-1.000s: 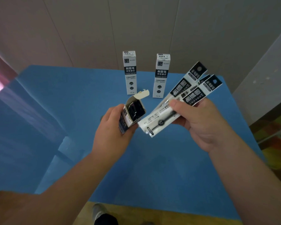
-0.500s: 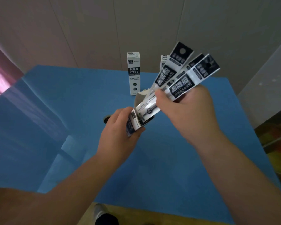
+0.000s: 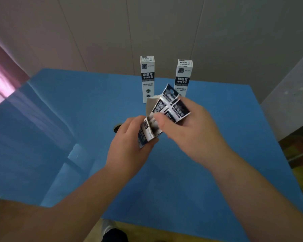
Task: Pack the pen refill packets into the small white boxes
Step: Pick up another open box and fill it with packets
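Now the right hand (image 3: 191, 131) is pinching fanned black-and-white refill packets (image 3: 171, 106) half inside the open small white cardboard box (image 3: 146, 132), which the left hand (image 3: 129, 145) is gripping above the blue table (image 3: 77, 119); splayed packets risk snagging the box's mouth.

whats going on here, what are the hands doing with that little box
A person is packing pen refill packets into a small white box. The left hand grips the open box, its flap standing up. The right hand pinches a bunch of packets whose lower ends are inside the box mouth, while the printed tops fan out above it. Two more boxes stand upright and closed at the far side of the blue table.
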Action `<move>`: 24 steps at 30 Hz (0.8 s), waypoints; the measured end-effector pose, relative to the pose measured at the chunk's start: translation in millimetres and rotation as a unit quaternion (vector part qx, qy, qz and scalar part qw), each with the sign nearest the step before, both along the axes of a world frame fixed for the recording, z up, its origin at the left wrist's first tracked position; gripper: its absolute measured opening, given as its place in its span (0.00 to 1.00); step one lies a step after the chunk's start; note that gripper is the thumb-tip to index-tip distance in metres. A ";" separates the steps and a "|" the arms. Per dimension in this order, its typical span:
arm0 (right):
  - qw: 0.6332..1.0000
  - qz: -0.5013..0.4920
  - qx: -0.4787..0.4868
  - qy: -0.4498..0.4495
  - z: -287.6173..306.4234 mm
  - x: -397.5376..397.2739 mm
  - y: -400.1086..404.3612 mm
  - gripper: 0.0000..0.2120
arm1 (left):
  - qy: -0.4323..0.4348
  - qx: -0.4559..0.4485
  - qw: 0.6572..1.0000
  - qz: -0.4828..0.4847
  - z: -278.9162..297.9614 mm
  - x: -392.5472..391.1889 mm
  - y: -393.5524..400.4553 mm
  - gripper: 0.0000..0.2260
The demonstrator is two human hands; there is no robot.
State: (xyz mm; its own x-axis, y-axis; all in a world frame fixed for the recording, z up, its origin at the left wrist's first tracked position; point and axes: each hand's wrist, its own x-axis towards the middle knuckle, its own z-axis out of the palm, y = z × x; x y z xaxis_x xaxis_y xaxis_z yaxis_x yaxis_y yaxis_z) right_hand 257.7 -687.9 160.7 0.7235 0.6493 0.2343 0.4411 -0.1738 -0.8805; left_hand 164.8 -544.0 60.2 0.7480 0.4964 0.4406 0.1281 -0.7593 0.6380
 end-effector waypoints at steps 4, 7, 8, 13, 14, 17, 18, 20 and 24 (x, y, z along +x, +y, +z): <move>0.993 -0.052 -0.071 -0.079 3.8 7.3 3.2 0.11 | 0.010 0.009 1.000 0.001 -2.5 0.4 -0.9 0.25; 0.984 -0.051 -0.133 -0.105 -2.1 5.6 13.2 0.08 | 0.006 0.006 1.000 -0.006 -0.3 -0.7 -2.3 0.22; 0.980 -0.037 -0.153 -0.121 -4.4 2.9 16.3 0.06 | 0.004 0.001 1.000 -0.004 1.6 -0.9 -2.9 0.21; 0.966 -0.009 -0.172 -0.195 -0.4 4.6 13.7 0.04 | 0.004 -0.018 1.000 -0.003 4.5 -1.6 -1.1 0.22; 0.963 -0.010 -0.169 -0.209 1.2 8.1 11.5 0.05 | 0.007 -0.015 1.000 -0.002 3.6 -1.5 0.0 0.22; 0.948 -0.010 -0.195 -0.251 0.9 11.6 11.6 0.08 | 0.007 -0.008 1.000 0.003 1.9 -1.7 -0.9 0.21; 0.942 -0.003 -0.219 -0.255 -2.3 11.4 14.4 0.09 | 0.002 -0.002 1.000 0.003 2.2 -1.4 -3.1 0.21; 0.921 0.017 -0.308 -0.237 -9.5 13.2 23.8 0.10 | -0.008 0.025 1.000 -0.009 2.9 -0.2 -9.2 0.19; 0.902 0.050 -0.383 -0.193 -7.3 17.6 35.9 0.04 | -0.014 0.036 0.999 -0.019 0.4 1.1 -11.5 0.20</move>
State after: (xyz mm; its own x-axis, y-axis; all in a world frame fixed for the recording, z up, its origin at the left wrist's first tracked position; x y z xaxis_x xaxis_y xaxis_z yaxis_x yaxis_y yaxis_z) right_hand 275.3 -652.0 153.3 0.6138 0.7844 -0.0892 0.7355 -0.6093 -0.2962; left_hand 165.9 -555.5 60.6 0.7521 0.4350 0.4951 0.0815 -0.8069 0.5851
